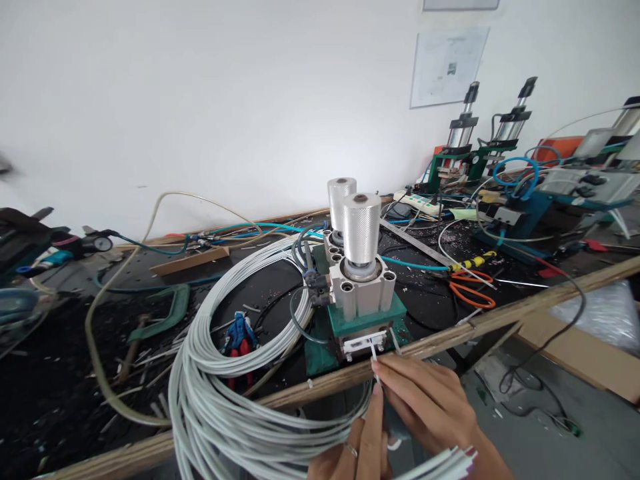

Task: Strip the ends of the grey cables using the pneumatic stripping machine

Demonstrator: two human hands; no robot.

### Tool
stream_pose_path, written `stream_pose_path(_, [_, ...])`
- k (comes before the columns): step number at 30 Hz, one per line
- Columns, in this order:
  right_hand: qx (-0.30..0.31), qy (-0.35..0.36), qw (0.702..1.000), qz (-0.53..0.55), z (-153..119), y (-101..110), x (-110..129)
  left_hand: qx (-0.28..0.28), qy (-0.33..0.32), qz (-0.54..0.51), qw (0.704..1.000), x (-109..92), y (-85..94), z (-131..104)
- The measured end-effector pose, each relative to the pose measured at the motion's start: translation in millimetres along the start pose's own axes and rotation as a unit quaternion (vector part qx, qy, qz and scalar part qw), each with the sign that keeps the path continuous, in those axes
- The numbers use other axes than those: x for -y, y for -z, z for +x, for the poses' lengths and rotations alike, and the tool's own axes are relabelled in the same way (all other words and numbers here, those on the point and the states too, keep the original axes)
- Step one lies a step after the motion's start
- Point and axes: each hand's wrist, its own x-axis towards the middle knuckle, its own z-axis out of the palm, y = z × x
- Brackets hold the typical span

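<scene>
My right hand (425, 403) pinches the end of a thin white cable (374, 353) and holds its tip at the slot in the front of a small pneumatic press (361, 293) with a green base and a knurled metal cylinder on top. My left hand (357, 447) sits just below, fingers on the same cable, close to a large coil of grey-white cable (225, 393) that hangs over the bench's wooden front edge. A bundle of cut white cable pieces (445, 463) shows by my right wrist.
Orange-handled scissors (470, 290) lie right of the press, blue-and-red pliers (240, 333) inside the coil, a green C-clamp (163, 313) to the left. More presses (463, 143) and blue air hoses (515, 170) stand at the back right. A wooden rail (550, 297) edges the bench.
</scene>
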Motion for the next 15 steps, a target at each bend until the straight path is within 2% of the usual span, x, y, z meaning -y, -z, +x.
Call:
stream_pose_path(9, [0.001, 0.005, 1.0, 0.019, 3.9, -4.4, -9.6, 0.028, -0.04, -0.016, 0.999, 8.9, -8.2, -5.3])
stream_pose_path(15, [0.005, -0.002, 0.999, 0.032, 5.8, -3.2, -10.1, 0.0, -0.022, -0.038, 0.999, 8.4, -13.7, -6.5])
